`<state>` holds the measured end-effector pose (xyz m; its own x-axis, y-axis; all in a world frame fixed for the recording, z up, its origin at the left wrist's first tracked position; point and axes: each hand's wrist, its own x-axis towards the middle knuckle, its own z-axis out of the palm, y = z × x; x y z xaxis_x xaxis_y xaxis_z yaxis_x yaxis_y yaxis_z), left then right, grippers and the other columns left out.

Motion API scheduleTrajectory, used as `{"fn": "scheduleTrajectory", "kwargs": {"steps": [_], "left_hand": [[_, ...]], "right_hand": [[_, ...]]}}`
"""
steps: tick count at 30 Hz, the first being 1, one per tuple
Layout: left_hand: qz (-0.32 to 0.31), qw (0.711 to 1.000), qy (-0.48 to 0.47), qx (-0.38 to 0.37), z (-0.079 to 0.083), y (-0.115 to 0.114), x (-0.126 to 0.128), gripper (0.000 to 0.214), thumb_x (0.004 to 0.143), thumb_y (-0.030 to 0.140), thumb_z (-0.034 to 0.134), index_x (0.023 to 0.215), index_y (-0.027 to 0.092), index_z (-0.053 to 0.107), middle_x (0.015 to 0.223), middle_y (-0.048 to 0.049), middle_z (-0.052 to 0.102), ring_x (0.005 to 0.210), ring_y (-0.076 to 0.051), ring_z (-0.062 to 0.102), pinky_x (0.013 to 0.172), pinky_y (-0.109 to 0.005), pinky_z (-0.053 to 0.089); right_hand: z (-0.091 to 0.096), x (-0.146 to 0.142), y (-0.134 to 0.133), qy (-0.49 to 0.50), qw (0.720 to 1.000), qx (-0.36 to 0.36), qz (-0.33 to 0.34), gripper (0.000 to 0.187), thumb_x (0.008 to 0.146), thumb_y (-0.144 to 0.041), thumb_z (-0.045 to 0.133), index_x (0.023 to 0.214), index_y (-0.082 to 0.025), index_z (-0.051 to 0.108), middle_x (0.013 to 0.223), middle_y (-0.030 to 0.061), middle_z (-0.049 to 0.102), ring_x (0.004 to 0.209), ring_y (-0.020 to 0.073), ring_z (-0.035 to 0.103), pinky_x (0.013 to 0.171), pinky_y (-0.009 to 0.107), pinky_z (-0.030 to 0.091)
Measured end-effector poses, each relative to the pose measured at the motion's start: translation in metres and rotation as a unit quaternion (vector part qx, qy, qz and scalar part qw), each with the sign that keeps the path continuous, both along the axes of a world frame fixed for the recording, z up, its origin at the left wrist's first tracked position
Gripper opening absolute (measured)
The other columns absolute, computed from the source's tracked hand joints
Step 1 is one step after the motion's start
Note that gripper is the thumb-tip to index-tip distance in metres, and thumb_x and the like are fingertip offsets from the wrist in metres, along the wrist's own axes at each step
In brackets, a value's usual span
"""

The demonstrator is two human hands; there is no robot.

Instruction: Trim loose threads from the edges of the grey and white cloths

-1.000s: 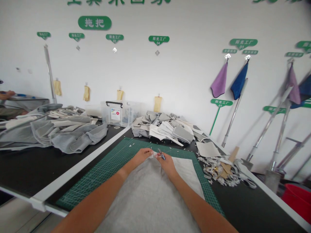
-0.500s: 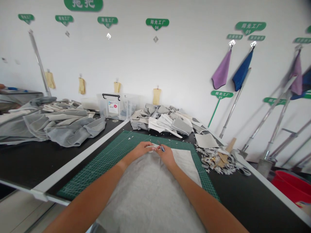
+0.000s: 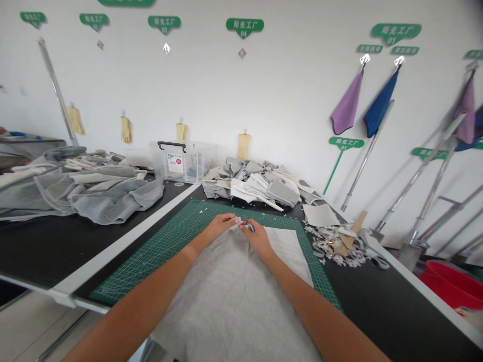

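Observation:
A large light-grey cloth [image 3: 241, 296] stretches from the green cutting mat [image 3: 177, 231] toward my body. At its far edge, my left hand [image 3: 222, 224] is closed in a pinch on the cloth. Close beside it, my right hand [image 3: 258, 237] is wrapped round a small pair of snips [image 3: 250, 226] with a bluish part showing. Its fingertips also meet the cloth's edge near the left hand. The snips' blades are too small and blurred to tell whether they are apart.
Behind the mat lies a heap of grey and white cloth pieces [image 3: 256, 183]. A larger cloth pile [image 3: 109, 196] covers the left table, near a clear plastic box [image 3: 175, 161]. Scraps and trimmings [image 3: 343, 246] lie at right. A red bucket [image 3: 451, 284] stands beyond the table edge.
The view has tilted down slightly. Both hands stay together at the cloth's far edge, and the snips have turned a little in my right hand.

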<state>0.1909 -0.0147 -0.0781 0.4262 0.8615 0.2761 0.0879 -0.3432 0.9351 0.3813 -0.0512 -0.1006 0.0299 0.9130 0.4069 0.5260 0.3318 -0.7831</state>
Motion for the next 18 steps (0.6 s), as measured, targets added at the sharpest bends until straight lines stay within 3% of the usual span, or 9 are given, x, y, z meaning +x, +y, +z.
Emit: {"fn": "scheduleTrajectory", "kwargs": {"steps": [10,18], "left_hand": [[-0.022,1.0,-0.009,0.005,-0.003,0.002,0.002,0.04,0.085,0.05,0.067,0.101,0.014,0.072,0.098,-0.0079,0.072,0.092,-0.02,0.062,0.083,-0.029,0.047],[-0.005,1.0,0.015,0.025,-0.003,0.003,0.001,0.04,0.086,0.05,0.064,0.103,0.014,0.074,0.103,-0.0085,0.073,0.099,-0.023,0.064,0.09,-0.03,0.047]], "right_hand": [[0.004,-0.006,-0.007,0.044,0.998,-0.014,0.051,0.034,0.09,-0.055,0.052,0.089,-0.023,0.065,0.078,-0.0018,0.058,0.076,0.0167,0.051,0.066,0.025,0.037],[0.01,-0.011,-0.016,0.047,0.997,-0.039,0.037,0.046,0.092,-0.064,0.045,0.085,-0.022,0.063,0.071,-0.001,0.055,0.072,0.0167,0.049,0.064,0.026,0.037]]}}
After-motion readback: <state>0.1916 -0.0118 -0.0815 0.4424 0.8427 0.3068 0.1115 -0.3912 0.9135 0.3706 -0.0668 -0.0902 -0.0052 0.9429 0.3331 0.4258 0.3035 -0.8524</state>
